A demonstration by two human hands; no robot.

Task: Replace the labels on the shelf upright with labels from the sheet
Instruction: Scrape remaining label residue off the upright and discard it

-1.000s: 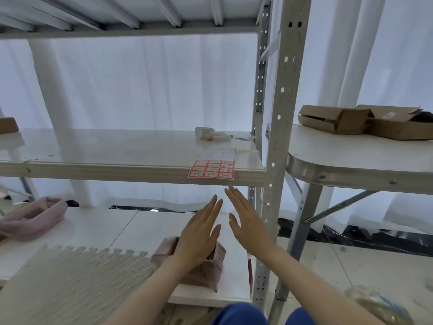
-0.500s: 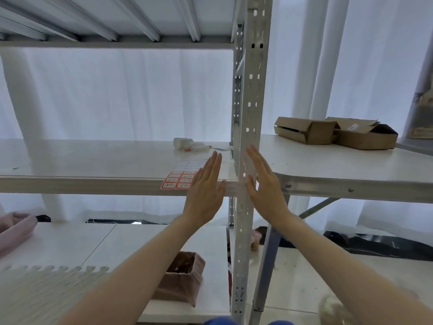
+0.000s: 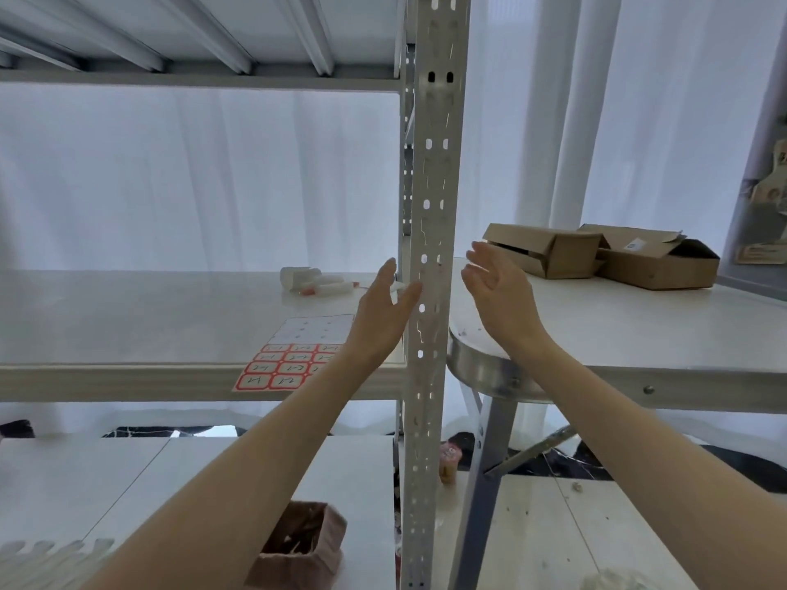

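Shelf upright [image 3: 430, 249] stood between left hand [image 3: 379, 317] at 9 o'clock and right hand [image 3: 498, 291] at 3, both straight-fingered, empty; label sheet [image 3: 294, 359] lay at 8 o'clock.

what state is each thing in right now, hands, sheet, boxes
shelf upright, vertical, ungripped
left hand, open, thumb at the upright's edge
right hand, open, apart from the upright
label sheet, flat on the shelf, upper rows blank, red labels below
cardboard boxes, open, on the table
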